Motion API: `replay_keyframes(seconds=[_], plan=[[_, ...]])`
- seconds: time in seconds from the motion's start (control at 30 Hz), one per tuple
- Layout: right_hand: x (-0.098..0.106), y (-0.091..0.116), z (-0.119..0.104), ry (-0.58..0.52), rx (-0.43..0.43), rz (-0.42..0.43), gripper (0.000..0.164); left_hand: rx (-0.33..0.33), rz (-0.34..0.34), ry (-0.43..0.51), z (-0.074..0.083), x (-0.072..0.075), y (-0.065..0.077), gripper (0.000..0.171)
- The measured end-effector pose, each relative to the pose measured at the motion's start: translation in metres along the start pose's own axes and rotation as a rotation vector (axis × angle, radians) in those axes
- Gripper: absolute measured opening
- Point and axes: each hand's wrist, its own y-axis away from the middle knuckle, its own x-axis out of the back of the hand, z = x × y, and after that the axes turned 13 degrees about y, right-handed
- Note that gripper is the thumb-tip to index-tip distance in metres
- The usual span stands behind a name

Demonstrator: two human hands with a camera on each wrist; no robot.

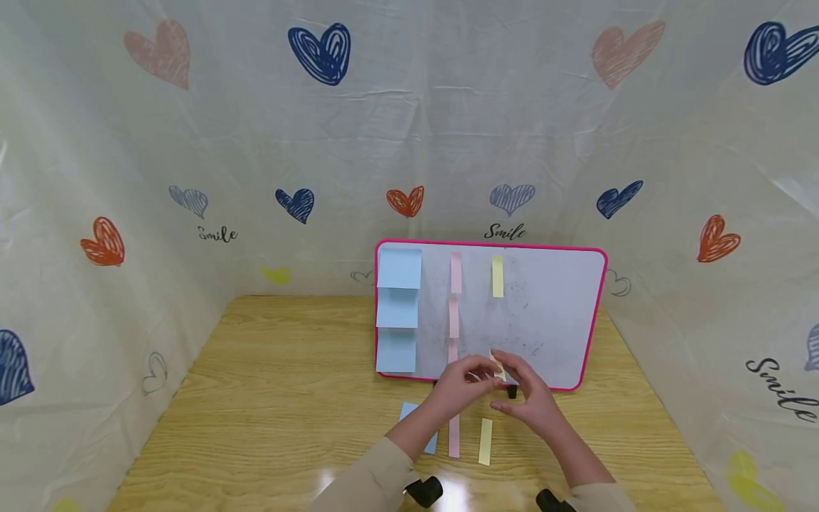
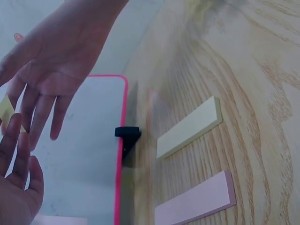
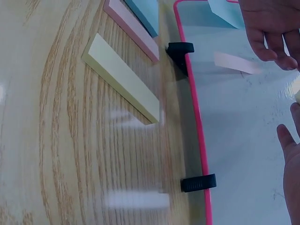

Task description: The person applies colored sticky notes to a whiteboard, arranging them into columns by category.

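A small yellow sticky note point(image 1: 498, 366) is between my two hands, in front of the whiteboard's point(image 1: 550, 313) lower part. My left hand point(image 1: 466, 384) pinches it between thumb and bent index finger. Beside it, my right hand point(image 1: 530, 395) has its index fingertip at the note's top edge, with the thumb well apart. In the left wrist view, the note point(image 2: 6, 111) shows at the left edge, between the fingers of both hands. The board carries a column of blue notes point(image 1: 399, 269), a column of pink strips point(image 1: 456, 272) and one yellow strip point(image 1: 498, 276) near the top.
On the wooden table point(image 1: 288, 384), before the board, lie a yellow pad point(image 1: 485, 442), a pink pad point(image 1: 454, 437) and a blue pad point(image 1: 408, 409) partly behind my left forearm. Black feet point(image 3: 199, 183) hold the board's pink-rimmed lower edge. A heart-printed curtain point(image 1: 448, 142) surrounds the table.
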Motion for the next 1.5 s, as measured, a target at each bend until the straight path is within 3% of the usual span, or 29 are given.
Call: replay_keyframes(seconds=[0.27,0.6,0.8,0.9,1.13,1.5], plan=[[0.005,-0.007,0.006,0.042,-0.002,-0.001,0.078,0.029,0.054,-0.004,0.000,-0.003,-0.011,0.022],[0.025,-0.024,-0.030,0.152,0.038,-0.013,0.075,0.027,0.095,-0.011,-0.006,-0.003,-0.030,0.018],[0.033,-0.031,-0.038,0.243,0.052,-0.044,0.073,0.003,0.099,-0.036,-0.008,-0.002,-0.038,0.020],[0.036,-0.034,-0.034,0.279,0.063,-0.053,0.074,-0.018,0.086,-0.054,-0.010,0.000,-0.041,0.024],[0.041,-0.039,0.000,0.371,0.114,-0.043,0.083,-0.031,0.055,-0.057,-0.009,0.002,-0.047,0.031],[0.049,-0.046,0.010,0.511,0.244,0.020,0.078,-0.057,0.110,-0.054,-0.006,0.003,-0.064,0.033]])
